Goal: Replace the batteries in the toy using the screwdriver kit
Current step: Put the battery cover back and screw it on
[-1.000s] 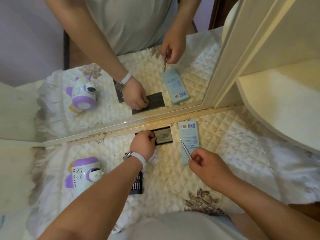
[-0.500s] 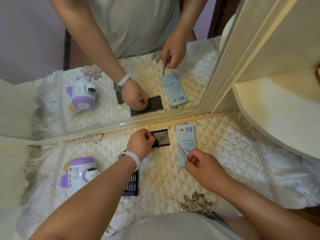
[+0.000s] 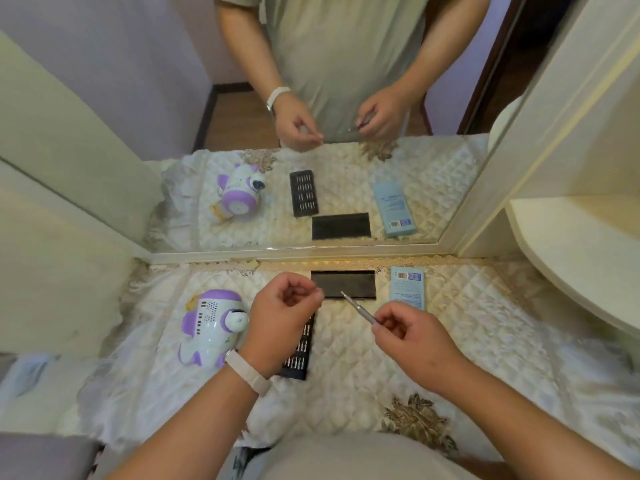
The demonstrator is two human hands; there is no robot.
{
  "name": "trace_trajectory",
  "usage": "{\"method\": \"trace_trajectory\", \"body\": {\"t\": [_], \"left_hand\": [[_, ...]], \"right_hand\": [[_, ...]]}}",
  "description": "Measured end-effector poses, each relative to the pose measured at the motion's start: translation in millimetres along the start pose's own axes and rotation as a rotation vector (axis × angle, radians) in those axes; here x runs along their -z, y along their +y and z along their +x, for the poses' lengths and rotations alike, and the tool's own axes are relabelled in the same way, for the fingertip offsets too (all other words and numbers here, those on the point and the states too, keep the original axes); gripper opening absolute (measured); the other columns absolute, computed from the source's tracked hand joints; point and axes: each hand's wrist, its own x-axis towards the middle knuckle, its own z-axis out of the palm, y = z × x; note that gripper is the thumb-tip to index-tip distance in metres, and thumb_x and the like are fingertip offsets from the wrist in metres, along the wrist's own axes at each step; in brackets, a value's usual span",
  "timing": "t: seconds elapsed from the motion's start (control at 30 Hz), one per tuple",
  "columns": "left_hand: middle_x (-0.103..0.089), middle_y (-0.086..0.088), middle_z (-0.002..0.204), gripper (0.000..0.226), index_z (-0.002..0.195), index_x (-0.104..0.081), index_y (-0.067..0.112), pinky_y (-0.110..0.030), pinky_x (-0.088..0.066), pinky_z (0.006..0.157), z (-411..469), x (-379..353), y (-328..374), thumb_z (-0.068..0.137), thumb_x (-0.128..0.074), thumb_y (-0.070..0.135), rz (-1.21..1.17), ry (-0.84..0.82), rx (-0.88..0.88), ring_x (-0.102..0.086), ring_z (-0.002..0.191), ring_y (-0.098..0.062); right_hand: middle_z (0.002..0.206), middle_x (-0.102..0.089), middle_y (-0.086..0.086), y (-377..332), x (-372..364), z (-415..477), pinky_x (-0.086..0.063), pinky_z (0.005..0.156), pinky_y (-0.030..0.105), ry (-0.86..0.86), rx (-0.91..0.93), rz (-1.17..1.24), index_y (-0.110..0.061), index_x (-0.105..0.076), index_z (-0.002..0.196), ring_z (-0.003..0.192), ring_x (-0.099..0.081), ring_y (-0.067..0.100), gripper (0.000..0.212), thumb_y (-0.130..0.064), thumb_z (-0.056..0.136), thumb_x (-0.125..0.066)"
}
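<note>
The white and purple toy (image 3: 211, 323) lies on the quilted cloth at the left. My left hand (image 3: 280, 320) hovers above the black bit tray (image 3: 299, 353), fingertips pinched on something small, apparently a screwdriver bit that is mostly hidden. My right hand (image 3: 412, 337) grips a slim metal screwdriver handle (image 3: 356, 308) whose tip points up and left, towards my left fingertips. A flat black case (image 3: 346, 284) lies by the mirror's base. To its right is a light blue battery pack (image 3: 407, 287).
A mirror (image 3: 311, 98) stands along the back and repeats the scene. A cream rounded shelf (image 3: 571, 254) juts out at the right and a cream panel (image 3: 52, 271) rises at the left. The quilted cloth (image 3: 363, 368) covers the tabletop.
My left hand has lifted off the black case and come back toward me with fingertips pinched. My right hand has swung the screwdriver tip toward it. The view has tilted upward.
</note>
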Motion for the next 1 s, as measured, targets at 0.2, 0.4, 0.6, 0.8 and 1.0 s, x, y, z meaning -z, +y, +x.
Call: {"method": "trace_trajectory", "body": {"t": [0.2,0.4,0.6,0.8,1.0], "left_hand": [[-0.072,-0.011,0.084,0.024,0.080,-0.067,0.017,-0.040,-0.053,0.079,-27,34,15,0.079,-0.074,-0.007,-0.153,0.020,0.005,-0.065,0.081,-0.023],[-0.074,-0.007,0.080,0.020,0.082,-0.064,0.008,-0.030,-0.055,0.073,-36,66,25,0.079,-0.070,-0.011,-0.242,0.006,-0.028,-0.066,0.080,-0.026],[-0.072,-0.008,0.077,0.020,0.084,-0.060,0.003,-0.023,-0.055,0.067,-39,103,25,0.081,-0.064,-0.017,-0.349,-0.034,0.005,-0.068,0.072,-0.020],[-0.071,-0.010,0.078,0.028,0.076,-0.067,0.014,-0.030,-0.056,0.069,-34,136,18,0.076,-0.071,-0.014,-0.393,-0.080,-0.003,-0.070,0.073,-0.023],[-0.073,-0.009,0.080,0.018,0.072,-0.069,0.026,-0.071,-0.046,0.075,-29,166,19,0.064,-0.081,0.014,-0.245,-0.143,-0.020,-0.071,0.077,-0.024]], "right_hand": [[0.061,-0.057,-0.012,-35,-13,-8,-0.040,0.054,0.018,-0.007,0.116,0.009,-0.033,-0.066,0.074,0.054,-0.047,0.002,0.023,-0.015,0.087,-0.065],[0.059,-0.055,-0.013,-67,-34,-8,-0.038,0.052,0.022,-0.055,0.184,-0.048,-0.033,-0.065,0.075,0.053,-0.045,0.004,0.021,-0.016,0.088,-0.065],[0.059,-0.057,-0.015,-96,-62,-7,-0.037,0.053,0.018,-0.077,0.175,-0.105,-0.032,-0.065,0.077,0.052,-0.045,0.003,0.018,-0.018,0.088,-0.064],[0.058,-0.056,-0.015,-113,-90,-5,-0.037,0.053,0.018,-0.065,0.148,-0.076,-0.032,-0.066,0.075,0.052,-0.044,0.002,0.021,-0.015,0.088,-0.066],[0.057,-0.055,-0.018,-124,-110,-1,-0.036,0.053,0.012,-0.040,0.144,-0.097,-0.026,-0.067,0.077,0.052,-0.046,0.001,0.018,-0.010,0.087,-0.067]]}}
